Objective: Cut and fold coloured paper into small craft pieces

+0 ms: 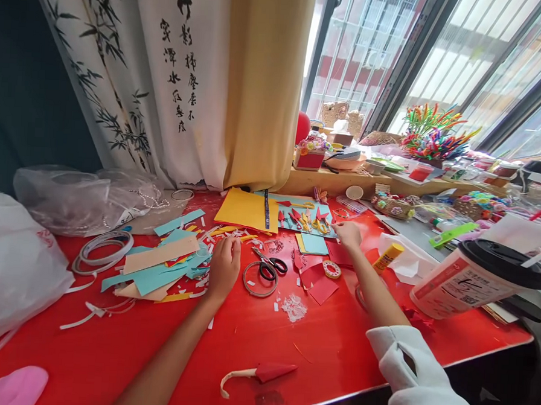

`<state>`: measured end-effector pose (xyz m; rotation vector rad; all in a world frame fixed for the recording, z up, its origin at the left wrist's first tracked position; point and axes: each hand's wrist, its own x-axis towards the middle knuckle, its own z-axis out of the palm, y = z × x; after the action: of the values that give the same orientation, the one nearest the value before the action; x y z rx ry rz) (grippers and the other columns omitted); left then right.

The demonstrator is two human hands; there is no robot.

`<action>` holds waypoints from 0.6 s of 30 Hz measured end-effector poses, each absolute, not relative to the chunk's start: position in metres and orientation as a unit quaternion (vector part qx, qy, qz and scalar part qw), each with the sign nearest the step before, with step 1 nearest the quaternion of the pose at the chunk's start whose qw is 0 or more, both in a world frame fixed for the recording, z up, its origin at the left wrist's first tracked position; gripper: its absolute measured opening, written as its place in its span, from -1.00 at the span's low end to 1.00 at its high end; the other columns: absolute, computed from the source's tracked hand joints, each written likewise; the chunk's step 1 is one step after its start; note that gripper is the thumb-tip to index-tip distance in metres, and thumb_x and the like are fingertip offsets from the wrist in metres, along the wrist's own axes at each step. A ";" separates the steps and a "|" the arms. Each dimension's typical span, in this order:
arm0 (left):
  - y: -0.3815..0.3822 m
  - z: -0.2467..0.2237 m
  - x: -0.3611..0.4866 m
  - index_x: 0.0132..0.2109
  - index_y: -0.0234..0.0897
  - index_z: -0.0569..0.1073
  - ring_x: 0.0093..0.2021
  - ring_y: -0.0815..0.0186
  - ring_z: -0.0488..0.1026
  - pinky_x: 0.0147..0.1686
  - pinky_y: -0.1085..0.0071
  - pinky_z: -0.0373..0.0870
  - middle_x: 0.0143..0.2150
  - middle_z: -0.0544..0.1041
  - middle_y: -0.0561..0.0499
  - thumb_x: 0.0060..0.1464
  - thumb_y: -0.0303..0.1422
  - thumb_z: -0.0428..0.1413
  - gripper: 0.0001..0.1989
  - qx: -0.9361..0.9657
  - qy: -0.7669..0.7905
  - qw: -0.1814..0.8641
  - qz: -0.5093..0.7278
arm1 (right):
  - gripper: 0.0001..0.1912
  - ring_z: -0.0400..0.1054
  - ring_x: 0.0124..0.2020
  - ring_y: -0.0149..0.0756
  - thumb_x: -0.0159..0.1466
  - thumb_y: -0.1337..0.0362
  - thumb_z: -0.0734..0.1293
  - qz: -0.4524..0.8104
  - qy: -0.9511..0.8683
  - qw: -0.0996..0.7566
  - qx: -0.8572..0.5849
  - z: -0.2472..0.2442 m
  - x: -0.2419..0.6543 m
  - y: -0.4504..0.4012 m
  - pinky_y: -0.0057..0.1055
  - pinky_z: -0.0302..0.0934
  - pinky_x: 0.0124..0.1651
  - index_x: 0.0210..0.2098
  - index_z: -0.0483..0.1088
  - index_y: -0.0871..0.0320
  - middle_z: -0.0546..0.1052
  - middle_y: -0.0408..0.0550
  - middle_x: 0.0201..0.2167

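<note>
My left hand (224, 266) rests on the red table beside a heap of cut paper strips (161, 263), its fingers curled in and nothing visible in them. Further off, my right hand (348, 234) reaches to the right edge of a light blue sheet (287, 224) carrying several small paper umbrellas (304, 221). Its fingertips are pinched together there; what they hold is too small to tell. Black-handled scissors (269, 264) lie between the hands, over a wire coil (251, 280). A red paper umbrella (275, 372) with a beige hooked handle lies near the front edge.
Yellow paper (243, 210) lies at the back, with red paper pieces (323, 287) and a tape roll (331, 269) nearer. A glue stick (388, 257) and a lidded cup (479, 280) stand right. Plastic bags (13, 273) and tape rings (102, 251) occupy the left.
</note>
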<state>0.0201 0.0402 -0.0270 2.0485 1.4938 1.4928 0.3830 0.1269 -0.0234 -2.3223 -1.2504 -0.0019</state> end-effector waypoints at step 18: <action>0.044 -0.028 0.017 -0.33 -0.20 0.25 -0.24 0.24 0.33 -0.22 0.33 0.25 -0.32 0.38 -0.04 0.19 -0.24 -0.24 -0.74 0.682 0.519 0.117 0.501 | -0.60 0.35 -0.22 -0.16 0.22 0.14 0.14 -0.056 -0.508 0.206 -0.834 -0.022 0.384 0.116 -0.36 0.18 -0.25 -0.15 0.43 0.29 0.44 0.24 -0.21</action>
<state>0.0173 0.0435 -0.0282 1.9968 1.5190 1.4671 0.3836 0.1155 -0.0218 -2.3248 -1.4163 -0.1559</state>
